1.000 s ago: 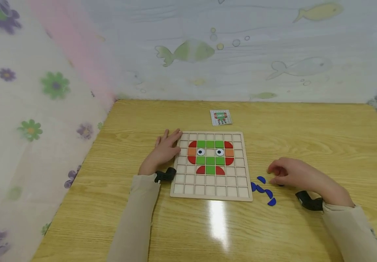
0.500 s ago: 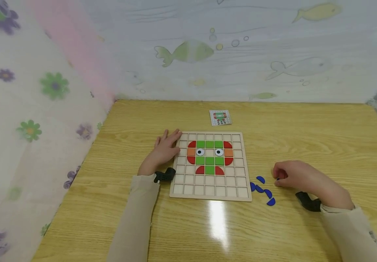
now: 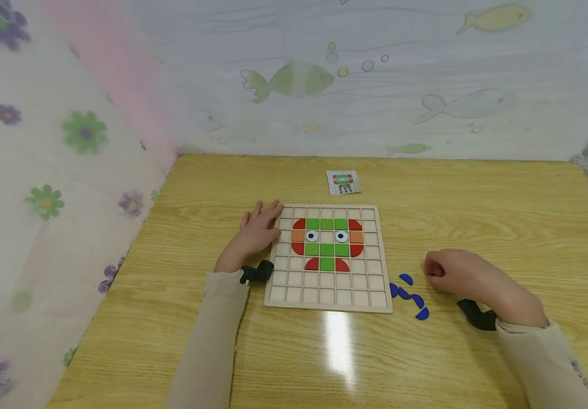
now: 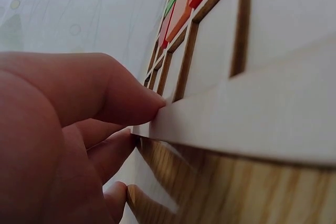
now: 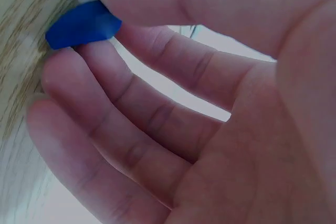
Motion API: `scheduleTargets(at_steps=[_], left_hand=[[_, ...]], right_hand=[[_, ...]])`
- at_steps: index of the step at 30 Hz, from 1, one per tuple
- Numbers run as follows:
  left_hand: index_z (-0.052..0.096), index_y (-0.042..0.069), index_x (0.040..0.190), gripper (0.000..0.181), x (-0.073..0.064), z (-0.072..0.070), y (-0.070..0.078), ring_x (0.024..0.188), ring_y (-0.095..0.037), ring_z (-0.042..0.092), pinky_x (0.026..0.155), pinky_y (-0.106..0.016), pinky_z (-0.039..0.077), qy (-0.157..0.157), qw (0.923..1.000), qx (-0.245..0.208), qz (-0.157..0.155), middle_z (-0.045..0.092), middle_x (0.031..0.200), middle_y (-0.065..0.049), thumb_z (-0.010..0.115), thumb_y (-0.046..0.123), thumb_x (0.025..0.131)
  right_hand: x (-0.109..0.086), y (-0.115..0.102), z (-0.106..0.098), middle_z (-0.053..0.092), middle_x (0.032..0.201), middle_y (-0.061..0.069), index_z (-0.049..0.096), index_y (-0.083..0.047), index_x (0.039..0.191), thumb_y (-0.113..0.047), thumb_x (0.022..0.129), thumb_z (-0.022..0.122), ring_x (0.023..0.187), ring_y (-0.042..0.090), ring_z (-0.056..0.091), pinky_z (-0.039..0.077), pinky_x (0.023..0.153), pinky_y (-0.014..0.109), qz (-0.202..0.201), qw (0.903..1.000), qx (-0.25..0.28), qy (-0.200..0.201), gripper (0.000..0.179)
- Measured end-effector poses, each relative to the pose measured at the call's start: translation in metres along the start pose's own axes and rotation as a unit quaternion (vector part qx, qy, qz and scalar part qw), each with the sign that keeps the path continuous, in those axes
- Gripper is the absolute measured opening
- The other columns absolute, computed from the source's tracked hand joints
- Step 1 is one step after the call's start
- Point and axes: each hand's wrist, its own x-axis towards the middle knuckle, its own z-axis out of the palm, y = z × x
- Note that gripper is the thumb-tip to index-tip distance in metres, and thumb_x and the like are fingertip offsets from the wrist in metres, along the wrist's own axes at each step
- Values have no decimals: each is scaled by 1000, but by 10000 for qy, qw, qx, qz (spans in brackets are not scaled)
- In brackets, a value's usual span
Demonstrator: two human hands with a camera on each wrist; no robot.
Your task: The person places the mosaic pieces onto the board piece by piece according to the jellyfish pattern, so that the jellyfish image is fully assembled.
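Note:
A wooden grid board point(image 3: 280, 295) lies on the table with green squares point(image 3: 326, 250), red quarter-round tiles point(image 3: 356, 250), orange squares point(image 3: 356, 237) and two eye tiles point(image 3: 341, 236) set in its cells. My left hand point(image 3: 254, 236) rests at the board's left edge, fingers spread. In the left wrist view its thumb point(image 4: 131, 95) touches the pale rim. To the right of the board, my right hand point(image 3: 465, 278) pinches a blue half-round tile point(image 5: 84, 24) between thumb and fingers, low over the table. Several more blue half-round tiles point(image 3: 417, 300) lie between that hand and the board.
Behind the board lies a small picture card point(image 3: 343, 182) showing a similar figure on a grid. A wall cloth with painted fish point(image 3: 301, 79) closes off the far side, and a flowered cloth point(image 3: 84, 227) hangs at the left. Each wrist wears a black camera point(image 3: 478, 316).
My right hand has closed on a blue half-round tile beside the others and drawn slightly to the right with it. The left hand and the board have stayed in place.

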Motion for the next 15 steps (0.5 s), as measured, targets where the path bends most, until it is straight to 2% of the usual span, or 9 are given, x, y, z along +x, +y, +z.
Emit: scheduleTargets(at_steps=[9,15], left_hand=[[23,19,143,62,-1,0,1,134,-25,-9,102,-46,-10,32,10000,2,-18,12,148,3,43,16,85],[23,19,143,61,0,1,0,134,-25,-10,101,-46,-10,52,10000,-69,16,11,148,3,44,16,85]], right_hand=[[7,-11,0,52,71,-5,61,-12,83,-4,75,54,61,11,42,36,57,29,-41,9995,-194,229,13],[22,-31,-1,57,78,-4,66,-12,87,-8,79,58,66,10,46,41,62,29,-326,9983,-65,477,11]])
